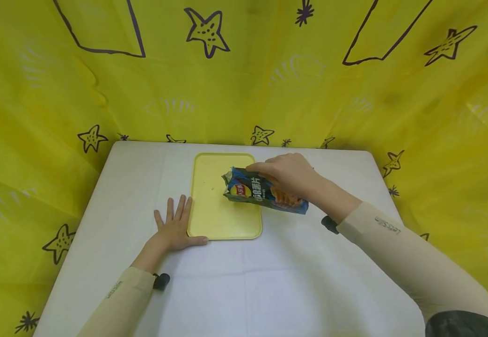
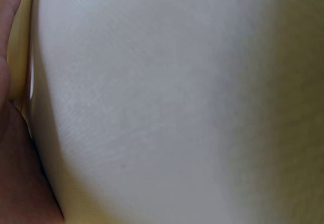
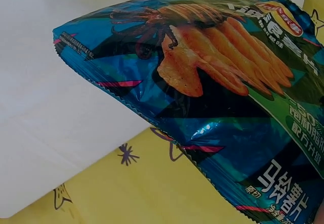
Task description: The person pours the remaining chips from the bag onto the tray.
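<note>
In the head view a blue and dark green bag of potato chips [image 1: 244,189] is held tilted over a yellow tray [image 1: 210,217]. My right hand [image 1: 292,173] grips the bag from above, by its upper edge. The bag's torn-looking end points left and slightly down, over the middle of the tray. Its printed front with pictured chips and squid fills the right wrist view [image 3: 202,57]. My left hand [image 1: 175,232] rests at the tray's near left corner, fingers spread straight and thumb along the near edge. The left wrist view catches only part of that hand [image 2: 23,178] beside the tray rim [image 2: 19,62].
The tray lies flat on a white-covered table [image 1: 235,285]. A few small crumbs [image 1: 213,189] are on the tray's surface. Behind and around the table hangs a yellow curtain [image 1: 244,84] with drawn starfish. Dark bands sit at both wrists.
</note>
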Motion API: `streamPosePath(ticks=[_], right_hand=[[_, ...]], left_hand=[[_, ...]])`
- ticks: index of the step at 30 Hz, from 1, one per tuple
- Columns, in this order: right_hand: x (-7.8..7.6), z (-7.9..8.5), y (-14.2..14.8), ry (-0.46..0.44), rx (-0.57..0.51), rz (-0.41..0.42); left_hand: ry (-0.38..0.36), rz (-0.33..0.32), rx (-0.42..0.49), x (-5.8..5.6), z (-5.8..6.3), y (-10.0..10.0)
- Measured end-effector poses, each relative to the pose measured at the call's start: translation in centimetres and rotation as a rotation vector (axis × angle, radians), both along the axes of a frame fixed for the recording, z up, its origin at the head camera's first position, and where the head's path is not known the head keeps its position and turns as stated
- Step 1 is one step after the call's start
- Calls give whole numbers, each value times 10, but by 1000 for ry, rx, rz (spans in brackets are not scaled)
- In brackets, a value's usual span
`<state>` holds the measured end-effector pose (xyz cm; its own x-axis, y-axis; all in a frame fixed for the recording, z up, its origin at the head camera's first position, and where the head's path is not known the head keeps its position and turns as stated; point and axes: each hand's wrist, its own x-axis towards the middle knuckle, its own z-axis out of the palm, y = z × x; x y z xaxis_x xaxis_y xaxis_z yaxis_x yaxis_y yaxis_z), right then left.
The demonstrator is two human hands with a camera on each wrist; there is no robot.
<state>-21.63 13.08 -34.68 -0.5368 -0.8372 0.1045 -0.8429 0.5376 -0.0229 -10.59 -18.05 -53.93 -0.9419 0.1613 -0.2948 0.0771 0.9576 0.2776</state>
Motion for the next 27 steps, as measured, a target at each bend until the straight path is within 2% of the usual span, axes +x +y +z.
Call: streamPosePath(ticks=[10,16,27], right_hand=[[0,5,-9,57,16,45],[-3,8,-12,49,-1,58],[-7,17,-20,27,42,48]], left_hand=[[24,-3,5,0,3,1],[22,-2,6,2,5,0],[24,-8,3,0,1,-1]])
